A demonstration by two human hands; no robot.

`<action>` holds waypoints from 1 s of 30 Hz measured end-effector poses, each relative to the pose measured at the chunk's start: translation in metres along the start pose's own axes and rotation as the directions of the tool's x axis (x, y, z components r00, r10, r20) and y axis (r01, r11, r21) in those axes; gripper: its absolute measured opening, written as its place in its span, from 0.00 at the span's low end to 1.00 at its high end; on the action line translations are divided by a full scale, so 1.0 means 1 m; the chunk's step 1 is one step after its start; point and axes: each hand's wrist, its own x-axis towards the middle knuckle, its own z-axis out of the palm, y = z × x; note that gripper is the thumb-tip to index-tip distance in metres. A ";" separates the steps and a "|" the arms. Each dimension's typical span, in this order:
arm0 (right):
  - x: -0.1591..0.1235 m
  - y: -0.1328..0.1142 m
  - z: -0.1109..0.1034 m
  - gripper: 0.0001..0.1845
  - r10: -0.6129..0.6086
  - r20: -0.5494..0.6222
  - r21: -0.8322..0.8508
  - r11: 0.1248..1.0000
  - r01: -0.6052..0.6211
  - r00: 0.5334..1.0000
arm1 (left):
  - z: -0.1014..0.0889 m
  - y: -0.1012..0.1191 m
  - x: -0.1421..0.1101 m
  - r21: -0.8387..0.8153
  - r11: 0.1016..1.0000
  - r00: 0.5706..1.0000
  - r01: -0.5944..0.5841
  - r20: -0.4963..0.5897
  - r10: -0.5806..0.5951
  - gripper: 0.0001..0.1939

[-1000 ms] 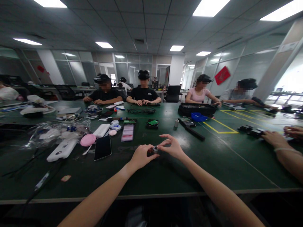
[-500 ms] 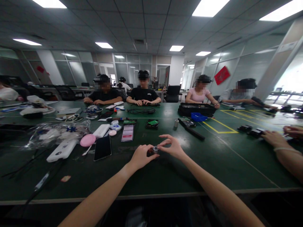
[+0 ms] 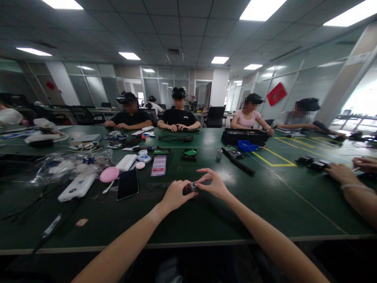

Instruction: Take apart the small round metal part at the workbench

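One small metal part [image 3: 193,188], at or just above the green surface [image 3: 191,226] — fingers of the left hand [image 3: 176,195] clamped round its side, those of the right hand [image 3: 216,184] pinched at its top — was apparently mid-handling, unreleased.

We are looking over a smooth green desk [image 3: 265,208], which is throwing back light in a glossy sheen. We are seeing a small part [image 3: 193,187] with a metallic glint, and a cylinder [image 3: 219,153] that is showing a duller, silvery metal look. We are noticing crinkled, clear plastic film [image 3: 101,160] catching highlights, a white case [image 3: 81,184] appearing smooth and plastic, a dark slab [image 3: 128,184] looking glassy, and a blue plastic tray [image 3: 247,146].
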 end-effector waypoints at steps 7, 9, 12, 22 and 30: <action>0.000 0.006 0.003 0.35 -0.036 -0.051 -0.008 0.999 0.036 0.998 | 0.000 0.000 0.000 -0.004 1.000 1.000 -0.001 0.005 0.001 0.18; -0.001 0.008 0.003 0.37 -0.041 -0.064 -0.008 0.999 0.040 0.997 | 0.000 -0.001 0.000 -0.003 1.000 1.000 -0.011 0.002 0.011 0.18; -0.001 0.008 0.003 0.38 -0.048 -0.077 -0.005 0.999 0.048 0.996 | 0.001 -0.002 0.000 0.006 1.000 1.000 -0.013 0.000 0.013 0.18; 0.002 0.012 0.003 0.40 -0.027 -0.097 0.044 0.999 0.032 0.995 | 0.002 -0.002 0.000 0.005 1.000 1.000 -0.011 -0.002 0.011 0.19; 0.005 0.030 -0.015 0.39 0.036 -0.053 0.035 0.999 -0.034 0.998 | 0.001 -0.001 0.000 -0.014 1.000 1.000 -0.011 0.005 0.011 0.19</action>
